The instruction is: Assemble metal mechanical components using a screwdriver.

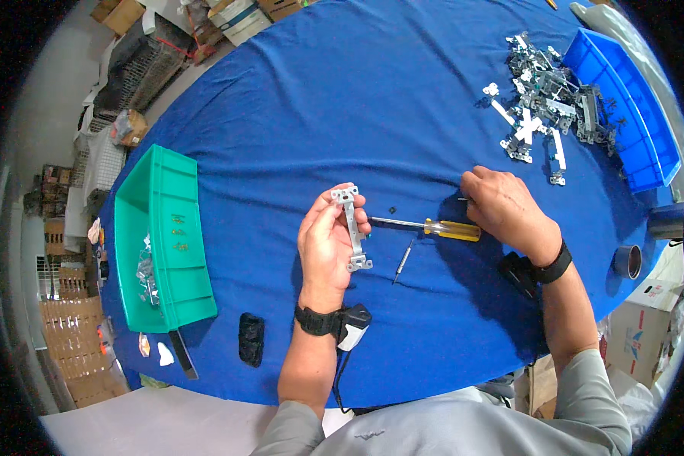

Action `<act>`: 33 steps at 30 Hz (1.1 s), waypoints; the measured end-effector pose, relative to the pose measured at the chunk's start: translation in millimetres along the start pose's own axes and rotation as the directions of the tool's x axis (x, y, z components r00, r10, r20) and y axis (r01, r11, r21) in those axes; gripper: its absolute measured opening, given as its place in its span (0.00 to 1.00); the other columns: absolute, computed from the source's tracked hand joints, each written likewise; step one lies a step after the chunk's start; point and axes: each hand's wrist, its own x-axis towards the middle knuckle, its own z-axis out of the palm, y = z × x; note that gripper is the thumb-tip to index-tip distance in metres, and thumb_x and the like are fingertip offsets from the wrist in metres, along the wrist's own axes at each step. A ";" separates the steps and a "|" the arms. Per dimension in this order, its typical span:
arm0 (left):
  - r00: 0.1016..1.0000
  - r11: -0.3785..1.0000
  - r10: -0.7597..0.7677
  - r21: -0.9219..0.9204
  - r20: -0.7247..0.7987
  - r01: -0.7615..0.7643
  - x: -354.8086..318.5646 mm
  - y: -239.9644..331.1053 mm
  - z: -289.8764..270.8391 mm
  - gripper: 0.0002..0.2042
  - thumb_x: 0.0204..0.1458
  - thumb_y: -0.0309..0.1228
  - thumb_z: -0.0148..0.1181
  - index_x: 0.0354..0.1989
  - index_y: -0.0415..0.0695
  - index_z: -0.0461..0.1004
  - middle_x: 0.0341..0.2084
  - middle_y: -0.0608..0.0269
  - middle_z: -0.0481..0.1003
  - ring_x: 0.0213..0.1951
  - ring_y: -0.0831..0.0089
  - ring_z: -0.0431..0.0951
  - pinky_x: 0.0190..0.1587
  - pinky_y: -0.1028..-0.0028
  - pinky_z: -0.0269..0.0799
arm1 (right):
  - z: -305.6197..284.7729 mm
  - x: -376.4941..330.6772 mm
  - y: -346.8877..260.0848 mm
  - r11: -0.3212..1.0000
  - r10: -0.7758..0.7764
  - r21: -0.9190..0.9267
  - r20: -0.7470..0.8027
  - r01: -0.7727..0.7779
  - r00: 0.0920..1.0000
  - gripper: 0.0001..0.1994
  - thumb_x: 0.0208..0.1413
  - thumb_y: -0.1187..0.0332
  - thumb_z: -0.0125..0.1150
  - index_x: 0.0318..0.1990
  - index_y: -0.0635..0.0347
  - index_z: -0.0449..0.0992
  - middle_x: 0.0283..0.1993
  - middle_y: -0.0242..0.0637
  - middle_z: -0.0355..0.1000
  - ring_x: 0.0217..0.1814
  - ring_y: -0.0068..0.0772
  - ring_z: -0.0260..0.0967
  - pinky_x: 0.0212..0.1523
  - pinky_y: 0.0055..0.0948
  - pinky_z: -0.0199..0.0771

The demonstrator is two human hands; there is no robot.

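Observation:
My left hand (327, 242) is closed round a silver metal hinge bracket (353, 226), long and narrow with flanged, drilled ends, held nearly upright above the blue cloth. To its right my right hand (509, 209) has its fingers curled in a pinch. A thin sliver shows at those fingertips, too small to name. Between the hands lies a screwdriver (452, 230) with a clear yellow handle, its shaft pointing at my left hand. Below the shaft rests a slim silver pen-like tool (404, 262). A tiny dark piece (392, 210) lies just above the shaft.
A green bin (200, 251) with metal bits stands at the left, near a black pouch (251, 340). Far right, a heap of metal brackets (536, 99) lies beside a blue bin (623, 106). A dark round tube (628, 262) stands near the right edge.

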 end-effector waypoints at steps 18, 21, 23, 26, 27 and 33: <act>0.999 0.997 0.004 -0.075 -0.038 -0.007 1.2 0.9 -6.6 0.13 0.62 0.26 0.44 0.51 0.37 0.71 0.39 0.52 0.77 0.35 0.68 0.77 0.35 0.70 0.78 | -2.6 4.7 12.1 0.986 -0.110 0.110 -0.108 0.122 0.988 0.06 0.44 0.80 0.54 0.31 0.66 0.65 0.33 0.51 0.66 0.35 0.59 0.67 0.35 0.50 0.68; 0.994 0.980 -0.043 -0.196 -0.103 0.023 5.1 1.0 -13.2 0.12 0.63 0.25 0.44 0.52 0.37 0.70 0.42 0.49 0.76 0.36 0.66 0.77 0.38 0.68 0.78 | 1.0 6.3 9.0 0.983 -0.069 0.161 -0.095 0.083 0.993 0.08 0.44 0.80 0.54 0.32 0.65 0.64 0.33 0.52 0.65 0.35 0.59 0.66 0.35 0.49 0.68; 0.999 0.963 -0.039 -0.268 -0.029 0.030 8.2 0.4 -21.6 0.12 0.64 0.24 0.43 0.52 0.37 0.69 0.44 0.48 0.75 0.37 0.65 0.77 0.40 0.67 0.79 | 2.0 5.4 7.4 0.990 -0.055 0.122 -0.081 0.065 0.995 0.08 0.45 0.80 0.54 0.34 0.65 0.64 0.34 0.52 0.66 0.35 0.59 0.68 0.34 0.50 0.69; 0.998 0.943 -0.057 -0.327 0.008 0.056 9.0 0.8 -21.9 0.12 0.64 0.23 0.43 0.52 0.36 0.68 0.45 0.47 0.74 0.38 0.64 0.77 0.42 0.67 0.78 | 7.6 4.9 1.8 0.999 0.043 0.012 -0.033 -0.042 0.999 0.08 0.47 0.79 0.55 0.35 0.65 0.65 0.34 0.52 0.68 0.35 0.59 0.70 0.34 0.50 0.72; 0.998 0.938 -0.068 -0.339 0.009 0.067 9.2 1.6 -21.3 0.11 0.64 0.23 0.43 0.52 0.36 0.68 0.45 0.46 0.74 0.38 0.64 0.77 0.43 0.67 0.78 | 9.5 5.1 0.0 0.995 0.090 -0.035 -0.016 -0.090 0.996 0.08 0.48 0.79 0.55 0.36 0.65 0.65 0.35 0.52 0.69 0.35 0.59 0.71 0.35 0.50 0.73; 0.996 0.917 -0.063 -0.390 0.057 0.080 9.4 2.3 -26.4 0.13 0.62 0.21 0.43 0.52 0.34 0.68 0.45 0.46 0.74 0.39 0.62 0.76 0.44 0.66 0.78 | 11.1 5.8 -7.5 0.972 0.200 -0.132 0.009 -0.197 0.980 0.08 0.50 0.77 0.55 0.38 0.66 0.67 0.34 0.54 0.71 0.35 0.58 0.73 0.36 0.47 0.75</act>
